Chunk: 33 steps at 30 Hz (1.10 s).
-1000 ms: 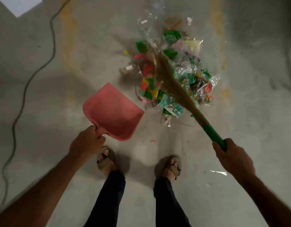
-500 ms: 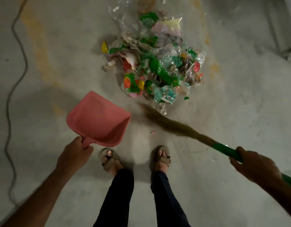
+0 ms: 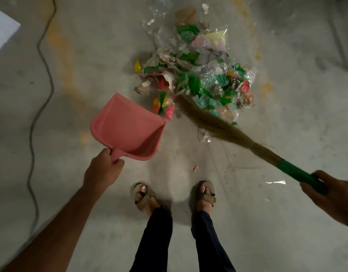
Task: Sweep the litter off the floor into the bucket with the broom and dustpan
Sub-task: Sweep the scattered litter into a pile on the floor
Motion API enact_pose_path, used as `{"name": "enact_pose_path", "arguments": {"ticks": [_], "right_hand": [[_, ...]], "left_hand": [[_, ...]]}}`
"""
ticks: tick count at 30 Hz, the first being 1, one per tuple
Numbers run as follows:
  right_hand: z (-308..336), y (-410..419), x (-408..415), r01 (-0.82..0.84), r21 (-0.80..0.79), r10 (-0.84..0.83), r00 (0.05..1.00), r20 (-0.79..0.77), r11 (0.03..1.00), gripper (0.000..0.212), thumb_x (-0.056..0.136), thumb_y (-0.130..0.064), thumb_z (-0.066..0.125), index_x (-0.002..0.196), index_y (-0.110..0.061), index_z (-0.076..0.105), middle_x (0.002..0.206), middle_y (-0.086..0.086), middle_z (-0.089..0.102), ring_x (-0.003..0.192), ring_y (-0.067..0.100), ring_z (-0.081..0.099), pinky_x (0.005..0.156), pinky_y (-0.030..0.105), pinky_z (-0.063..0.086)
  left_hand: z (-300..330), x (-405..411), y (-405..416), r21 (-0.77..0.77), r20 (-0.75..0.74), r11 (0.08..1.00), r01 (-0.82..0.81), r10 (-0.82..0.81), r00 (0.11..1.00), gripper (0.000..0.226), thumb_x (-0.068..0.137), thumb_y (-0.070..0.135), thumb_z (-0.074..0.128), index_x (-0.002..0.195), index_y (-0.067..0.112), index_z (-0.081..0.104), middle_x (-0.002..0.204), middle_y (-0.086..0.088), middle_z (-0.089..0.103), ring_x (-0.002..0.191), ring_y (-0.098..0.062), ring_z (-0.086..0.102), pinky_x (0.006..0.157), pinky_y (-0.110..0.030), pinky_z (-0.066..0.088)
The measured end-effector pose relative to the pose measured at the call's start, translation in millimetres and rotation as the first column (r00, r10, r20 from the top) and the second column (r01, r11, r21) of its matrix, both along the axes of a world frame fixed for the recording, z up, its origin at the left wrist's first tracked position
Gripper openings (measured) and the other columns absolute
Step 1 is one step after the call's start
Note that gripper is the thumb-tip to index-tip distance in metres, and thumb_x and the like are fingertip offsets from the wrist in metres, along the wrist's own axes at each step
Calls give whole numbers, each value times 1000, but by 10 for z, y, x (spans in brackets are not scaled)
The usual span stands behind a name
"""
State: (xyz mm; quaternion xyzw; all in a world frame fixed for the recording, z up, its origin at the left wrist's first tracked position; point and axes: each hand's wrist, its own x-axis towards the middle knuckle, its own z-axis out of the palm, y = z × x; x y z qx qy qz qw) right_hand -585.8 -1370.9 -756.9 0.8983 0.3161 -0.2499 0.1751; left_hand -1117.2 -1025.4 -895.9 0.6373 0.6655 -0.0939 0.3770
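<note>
Head view, left hand (image 3: pixel 104 169): fingers curled tight round the pink dustpan (image 3: pixel 126 128) handle, mouth aimed at the pile.
Head view, right hand (image 3: pixel 330 195): wrapped on the broom (image 3: pixel 228 130) grip, bristles lying against the litter (image 3: pixel 198 75).
Bucket: not in view.
Tip: drop the pan lip flat to the floor, draw short strokes towards it.

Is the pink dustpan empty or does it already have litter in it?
Empty: the dustpan shows only bare pink inside; the litter lies on the floor.
</note>
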Motion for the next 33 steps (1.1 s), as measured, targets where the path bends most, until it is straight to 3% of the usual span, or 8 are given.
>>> {"name": "enact_pose_path", "arguments": {"ticks": [3, 9, 13, 18, 22, 26, 30, 33], "right_hand": [[38, -243, -9, 92, 59, -85, 990, -116, 994, 46, 86, -72, 58, 113, -36, 58, 62, 3, 66, 35, 15, 57, 33, 30, 47], [41, 451, -882, 147, 65, -136, 979, -149, 987, 58, 77, -85, 42, 109, -39, 55, 58, -1, 66, 42, 17, 62, 39, 31, 52], [14, 1111, -1553, 108, 71, -98, 987, -128, 992, 50, 75, -84, 35, 104, -45, 50, 54, -8, 63, 39, 9, 60, 36, 28, 49], [-386, 1587, -2118, 47, 135, -17, 976, -217, 990, 28, 89, -66, 52, 100, -40, 51, 57, -8, 60, 44, 7, 57, 40, 26, 46], [-991, 2120, -2677, -72, 114, 103, 951, -292, 991, 32, 94, -62, 51, 105, -32, 53, 71, -10, 60, 59, 9, 60, 50, 23, 44], [-1501, 2701, -3180, -111, 0, 103, 922, -374, 994, 38, 97, -58, 45, 113, -23, 52, 97, 2, 67, 83, 23, 67, 79, 40, 56], [-1874, 3075, -2956, 59, -67, -80, 924, -375, 996, 42, 98, -57, 43, 114, -20, 52, 97, 2, 63, 85, 23, 64, 82, 42, 54], [-1945, 3093, -2540, 159, -46, -165, 928, -335, 986, 42, 97, -59, 42, 113, -20, 51, 97, 4, 66, 86, 25, 67, 80, 46, 59]], "left_hand": [[34, -95, 99, 11, -26, 1000, -17, 18, 1000, 19, 80, 32, 61, 81, 17, 51, 80, -6, 60, 77, -34, 58, 68, -37, 46], [109, -355, 148, 18, -57, 997, -74, 75, 996, 18, 80, 31, 62, 82, 17, 51, 85, -10, 64, 83, -37, 61, 68, -36, 46], [198, -646, 177, 19, -57, 993, -113, 114, 992, 19, 80, 29, 64, 81, 15, 51, 81, -10, 63, 81, -37, 61, 69, -40, 50], [193, -924, 185, 38, -86, 985, -168, 171, 982, 19, 81, 28, 64, 81, 16, 50, 80, -8, 59, 85, -40, 60, 69, -39, 46], [143, -1054, 232, 19, -128, 976, -218, 219, 967, 17, 82, 28, 63, 82, 16, 51, 83, -11, 63, 84, -37, 62, 71, -41, 50], [152, -1073, 237, -22, -147, 967, -255, 249, 957, 17, 82, 26, 66, 79, 17, 52, 75, -7, 62, 73, -32, 62, 67, -39, 51], [2, -897, 469, -23, -166, 975, -220, 213, 963, 21, 82, 22, 69, 75, 21, 49, 64, 1, 59, 59, -23, 59, 59, -35, 46], [-97, -679, 762, -37, -177, 987, -156, 148, 973, 21, 82, 23, 68, 76, 19, 49, 65, -2, 59, 64, -30, 59, 61, -37, 47]]}}
